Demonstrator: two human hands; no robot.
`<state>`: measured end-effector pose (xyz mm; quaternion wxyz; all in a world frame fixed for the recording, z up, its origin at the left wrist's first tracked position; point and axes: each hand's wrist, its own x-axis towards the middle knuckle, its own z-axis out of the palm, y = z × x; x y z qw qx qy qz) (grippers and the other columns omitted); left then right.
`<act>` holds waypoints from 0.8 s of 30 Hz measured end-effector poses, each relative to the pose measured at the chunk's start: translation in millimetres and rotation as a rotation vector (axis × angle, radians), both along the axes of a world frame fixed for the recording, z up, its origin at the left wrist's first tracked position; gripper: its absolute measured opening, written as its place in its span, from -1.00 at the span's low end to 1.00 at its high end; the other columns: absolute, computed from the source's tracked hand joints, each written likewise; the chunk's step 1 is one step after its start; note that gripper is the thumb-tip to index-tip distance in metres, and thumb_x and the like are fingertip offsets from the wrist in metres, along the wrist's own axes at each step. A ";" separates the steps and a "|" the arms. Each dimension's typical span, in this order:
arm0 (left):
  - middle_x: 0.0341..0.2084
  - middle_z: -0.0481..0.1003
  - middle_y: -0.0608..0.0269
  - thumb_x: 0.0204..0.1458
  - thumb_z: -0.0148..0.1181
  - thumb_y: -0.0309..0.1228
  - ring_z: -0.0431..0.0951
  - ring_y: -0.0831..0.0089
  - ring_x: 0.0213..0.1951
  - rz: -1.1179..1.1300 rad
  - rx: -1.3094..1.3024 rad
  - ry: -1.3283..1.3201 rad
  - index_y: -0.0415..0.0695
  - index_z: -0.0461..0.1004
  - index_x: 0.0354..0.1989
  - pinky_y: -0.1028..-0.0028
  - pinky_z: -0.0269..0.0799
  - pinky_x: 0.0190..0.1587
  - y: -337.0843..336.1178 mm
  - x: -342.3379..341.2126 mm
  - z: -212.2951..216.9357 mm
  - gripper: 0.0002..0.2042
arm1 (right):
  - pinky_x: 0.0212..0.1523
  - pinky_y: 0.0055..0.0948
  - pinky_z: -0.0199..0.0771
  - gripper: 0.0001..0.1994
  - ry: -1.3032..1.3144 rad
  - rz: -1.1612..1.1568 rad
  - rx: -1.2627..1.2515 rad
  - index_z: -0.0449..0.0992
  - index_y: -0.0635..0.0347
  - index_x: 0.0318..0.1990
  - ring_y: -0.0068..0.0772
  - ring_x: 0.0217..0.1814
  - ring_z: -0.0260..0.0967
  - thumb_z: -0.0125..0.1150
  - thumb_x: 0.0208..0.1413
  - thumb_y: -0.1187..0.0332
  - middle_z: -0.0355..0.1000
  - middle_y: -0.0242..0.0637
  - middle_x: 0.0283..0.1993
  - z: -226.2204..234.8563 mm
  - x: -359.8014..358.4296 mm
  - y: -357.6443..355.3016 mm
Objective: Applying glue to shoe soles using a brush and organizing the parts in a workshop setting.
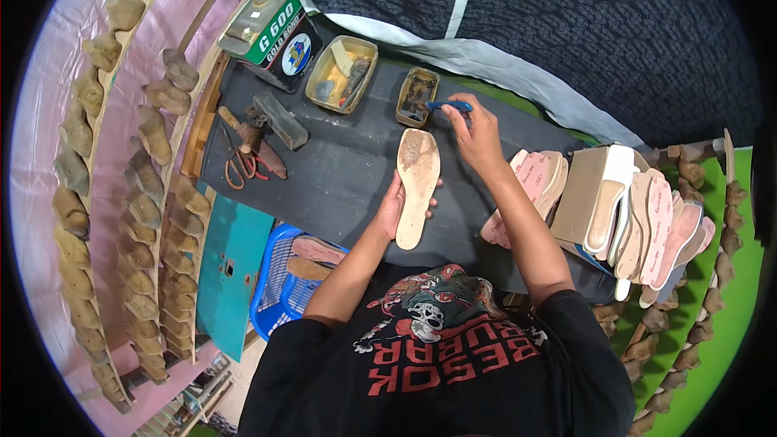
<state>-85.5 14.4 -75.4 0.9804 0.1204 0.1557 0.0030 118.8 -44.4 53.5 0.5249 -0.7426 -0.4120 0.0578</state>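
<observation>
My left hand [391, 207] is closed around the edges of a pale tan shoe insole [414, 182], held upright over the table. The insole's wide end is stained brown. In my right hand [479, 136] is a blue-handled brush [455, 105], pinched by the fingers. Its tip reaches to the right side of a small yellowish tub [401, 113], which has dark brown residue inside. Whether the tip touches the tub's contents cannot be made out.
At the back left stand a green-and-black metal can [271, 40] and a yellow tray [346, 108] of tools. Scissors [233, 171] and a grey block [281, 121] lie nearer. Insoles [530, 182] and a cardboard box [581, 194] sit right; a blue basket [271, 287] is below left.
</observation>
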 end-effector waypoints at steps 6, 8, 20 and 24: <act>0.14 0.50 0.16 0.30 -0.35 0.31 0.62 0.34 -0.19 0.012 -0.008 -0.023 0.07 0.26 0.41 0.32 0.61 -0.26 12.8 -8.6 -5.1 -0.29 | -0.25 -0.27 0.53 -0.79 0.053 -0.001 -0.141 0.53 0.34 -0.12 -0.11 -0.30 0.59 0.25 0.28 0.33 0.58 0.01 -0.26 -11.9 -6.8 22.9; 0.14 0.50 0.16 0.31 -0.36 0.30 0.63 0.34 -0.19 0.016 0.007 -0.019 0.07 0.25 0.41 0.32 0.62 -0.25 14.9 -10.9 -3.0 -0.29 | -0.25 -0.27 0.53 -0.79 0.058 0.000 -0.151 0.53 0.33 -0.13 -0.11 -0.31 0.59 0.25 0.28 0.33 0.58 0.01 -0.27 -16.9 -8.1 22.5; 0.14 0.51 0.12 0.31 -0.39 0.29 0.65 0.32 -0.21 -0.076 0.019 -0.079 0.05 0.23 0.43 0.33 0.65 -0.25 37.3 -5.7 -5.1 -0.28 | -0.28 -0.37 0.53 -0.80 0.038 -0.149 -0.029 0.54 0.33 -0.10 -0.29 -0.37 0.55 0.29 0.27 0.36 0.58 -0.06 -0.30 11.2 -14.3 4.1; 0.16 0.49 0.07 0.32 -0.38 0.29 0.66 0.29 -0.22 -0.122 0.042 -0.108 0.03 0.23 0.43 0.32 0.65 -0.23 33.2 6.0 6.0 -0.27 | -0.20 -0.27 0.54 -0.79 -0.289 -0.008 -0.089 0.53 0.33 -0.10 -0.06 -0.27 0.54 0.32 0.20 0.40 0.55 -0.04 -0.22 36.1 -33.3 -24.5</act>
